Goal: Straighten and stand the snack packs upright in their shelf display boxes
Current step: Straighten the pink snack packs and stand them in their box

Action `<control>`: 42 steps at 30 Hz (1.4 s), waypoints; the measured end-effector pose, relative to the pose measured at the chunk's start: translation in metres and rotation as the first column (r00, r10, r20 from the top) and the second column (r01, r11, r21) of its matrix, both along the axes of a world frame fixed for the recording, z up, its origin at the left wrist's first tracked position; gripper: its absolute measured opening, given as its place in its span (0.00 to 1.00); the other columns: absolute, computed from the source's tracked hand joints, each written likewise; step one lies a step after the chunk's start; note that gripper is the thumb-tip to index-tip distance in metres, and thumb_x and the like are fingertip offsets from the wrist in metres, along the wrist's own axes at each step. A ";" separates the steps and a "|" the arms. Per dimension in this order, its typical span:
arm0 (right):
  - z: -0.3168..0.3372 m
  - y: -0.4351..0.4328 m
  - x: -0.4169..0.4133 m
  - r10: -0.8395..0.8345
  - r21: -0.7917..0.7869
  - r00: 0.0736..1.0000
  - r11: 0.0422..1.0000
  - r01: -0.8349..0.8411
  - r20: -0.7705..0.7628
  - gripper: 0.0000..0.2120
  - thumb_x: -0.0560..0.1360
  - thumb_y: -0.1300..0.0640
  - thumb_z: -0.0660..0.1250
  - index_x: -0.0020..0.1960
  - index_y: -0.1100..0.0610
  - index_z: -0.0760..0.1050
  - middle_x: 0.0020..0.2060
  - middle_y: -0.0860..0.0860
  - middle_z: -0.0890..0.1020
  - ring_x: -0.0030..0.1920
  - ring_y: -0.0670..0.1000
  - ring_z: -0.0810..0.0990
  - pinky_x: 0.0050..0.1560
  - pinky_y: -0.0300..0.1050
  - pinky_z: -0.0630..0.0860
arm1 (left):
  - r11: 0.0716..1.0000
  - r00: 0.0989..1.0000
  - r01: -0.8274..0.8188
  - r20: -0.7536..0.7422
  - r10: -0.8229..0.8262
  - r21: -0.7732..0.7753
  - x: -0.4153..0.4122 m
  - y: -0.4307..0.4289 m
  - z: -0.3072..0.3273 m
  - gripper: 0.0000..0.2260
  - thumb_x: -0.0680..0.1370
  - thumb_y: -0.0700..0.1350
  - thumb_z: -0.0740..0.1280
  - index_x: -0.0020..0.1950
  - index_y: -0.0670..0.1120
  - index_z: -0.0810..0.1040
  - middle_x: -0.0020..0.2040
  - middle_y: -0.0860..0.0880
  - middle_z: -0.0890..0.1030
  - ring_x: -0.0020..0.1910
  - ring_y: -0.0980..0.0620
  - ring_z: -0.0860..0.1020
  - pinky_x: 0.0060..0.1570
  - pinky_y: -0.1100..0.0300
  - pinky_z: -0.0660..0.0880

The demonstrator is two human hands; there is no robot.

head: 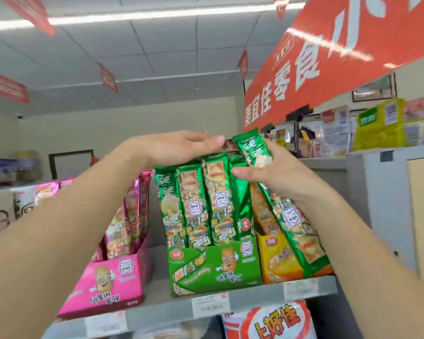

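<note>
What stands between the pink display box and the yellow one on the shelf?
The green display box, filled with upright green packs, seen in the head view.

Open lane down to the bare shelf (160, 282) between the pink box (108, 285) and the green box (213, 265), the two standing apart. Free air above the pack tops on the left, up to the ceiling (132, 57); red banner (328, 69) hanging overhead to the right. Front row of green packs (206, 199) pressed side by side, left hand (179, 145) flat across their tops. Green box tight against the yellow box (277, 263), itself crossed by a leaning green pack (291, 216) gripped near the top by the right hand (274, 172). Grey counter (382, 192) just past the shelf's right end.
</note>
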State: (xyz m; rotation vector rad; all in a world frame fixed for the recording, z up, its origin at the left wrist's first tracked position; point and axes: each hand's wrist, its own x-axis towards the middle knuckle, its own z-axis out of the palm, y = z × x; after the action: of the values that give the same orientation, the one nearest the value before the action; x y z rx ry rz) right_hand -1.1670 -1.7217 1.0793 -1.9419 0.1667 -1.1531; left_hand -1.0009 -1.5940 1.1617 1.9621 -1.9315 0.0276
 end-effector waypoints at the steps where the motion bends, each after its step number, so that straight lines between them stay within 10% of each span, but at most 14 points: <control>1: -0.004 0.001 0.002 0.010 0.025 1.000 1.000 -0.010 0.006 0.26 0.68 0.60 0.78 0.62 0.51 0.74 0.53 0.44 0.84 0.54 0.44 0.82 0.56 0.40 0.77 | 0.998 0.998 -0.033 0.055 0.030 0.060 -0.003 -0.003 -0.001 0.34 0.68 0.74 0.56 0.69 0.59 0.70 0.67 0.60 0.74 0.69 0.56 0.71 0.67 0.63 0.64; 4: -0.013 0.002 0.005 0.107 0.067 0.994 0.992 -0.108 0.013 0.18 0.69 0.60 0.77 0.54 0.46 0.75 0.42 0.38 0.86 0.41 0.38 0.84 0.37 0.31 0.77 | 0.993 0.975 -0.075 0.218 0.055 0.086 -0.002 -0.005 -0.014 0.42 0.64 0.72 0.65 0.75 0.57 0.63 0.68 0.63 0.72 0.67 0.58 0.70 0.64 0.66 0.65; 8: -0.030 0.003 0.002 0.207 0.114 0.978 0.973 -0.202 -0.038 0.13 0.71 0.60 0.75 0.47 0.45 0.76 0.33 0.38 0.84 0.32 0.38 0.82 0.26 0.29 0.73 | 1.000 0.991 0.006 0.137 -0.005 -0.005 0.013 0.011 -0.014 0.29 0.63 0.56 0.77 0.63 0.61 0.74 0.49 0.70 0.80 0.46 0.68 0.78 0.47 0.70 0.74; 11: -0.034 -0.004 -0.002 0.185 0.269 0.979 0.942 -0.201 0.085 0.09 0.72 0.59 0.74 0.49 0.53 0.77 0.31 0.47 0.83 0.28 0.44 0.80 0.26 0.36 0.74 | 0.998 0.998 0.063 0.028 -0.063 0.018 0.028 0.025 -0.011 0.24 0.65 0.39 0.78 0.56 0.61 0.80 0.50 0.54 0.85 0.47 0.47 0.83 0.47 0.49 0.80; 20: -0.024 -0.021 0.021 0.041 0.192 0.990 0.981 -0.015 -0.133 0.20 0.69 0.53 0.77 0.56 0.43 0.71 0.38 0.49 0.86 0.36 0.41 0.84 0.33 0.34 0.77 | 0.992 0.988 0.117 -0.111 -0.112 0.040 0.047 0.030 -0.007 0.24 0.66 0.26 0.74 0.57 0.45 0.82 0.55 0.45 0.84 0.54 0.36 0.81 0.47 0.49 0.81; 25: -0.020 -0.019 0.039 0.048 0.194 0.983 0.981 -0.014 -0.174 0.42 0.65 0.52 0.80 0.74 0.50 0.64 0.62 0.49 0.79 0.58 0.53 0.81 0.60 0.54 0.77 | 0.993 0.976 0.094 -0.191 -0.106 -0.074 0.034 0.029 -0.001 0.19 0.71 0.42 0.68 0.62 0.47 0.78 0.61 0.49 0.81 0.63 0.46 0.77 0.61 0.58 0.74; 33: -0.009 -0.010 0.039 0.313 0.287 0.948 0.905 -0.315 0.053 0.16 0.72 0.57 0.74 0.58 0.58 0.75 0.41 0.52 0.87 0.36 0.49 0.85 0.30 0.39 0.78 | 0.943 0.933 -0.326 0.138 0.332 -0.062 0.001 0.017 -0.006 0.32 0.62 0.77 0.63 0.55 0.58 0.82 0.55 0.56 0.83 0.57 0.51 0.79 0.65 0.47 0.70; 38: 0.017 -0.015 0.043 0.033 0.339 0.887 0.917 -0.209 0.460 0.10 0.80 0.47 0.64 0.57 0.52 0.71 0.53 0.54 0.81 0.50 0.51 0.82 0.52 0.48 0.79 | 0.874 0.878 -0.474 0.021 0.479 -0.108 0.005 0.024 -0.013 0.37 0.62 0.78 0.61 0.62 0.56 0.75 0.62 0.54 0.75 0.61 0.48 0.74 0.66 0.47 0.65; 42: 0.028 0.005 0.061 0.002 0.121 0.816 0.989 -0.088 0.577 0.05 0.83 0.54 0.58 0.58 0.52 0.66 0.48 0.44 0.76 0.41 0.31 0.74 0.40 0.24 0.70 | 0.883 0.890 -0.453 -0.020 0.455 -0.120 0.002 0.023 -0.016 0.34 0.64 0.75 0.63 0.60 0.52 0.76 0.58 0.53 0.78 0.56 0.51 0.76 0.59 0.52 0.69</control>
State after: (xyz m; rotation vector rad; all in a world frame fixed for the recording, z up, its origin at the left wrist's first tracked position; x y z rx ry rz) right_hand -1.1057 -1.7167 1.1076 -1.3844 -0.1228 -1.5976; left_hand -0.9989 -1.5714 1.1460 2.2841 -1.3924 0.2750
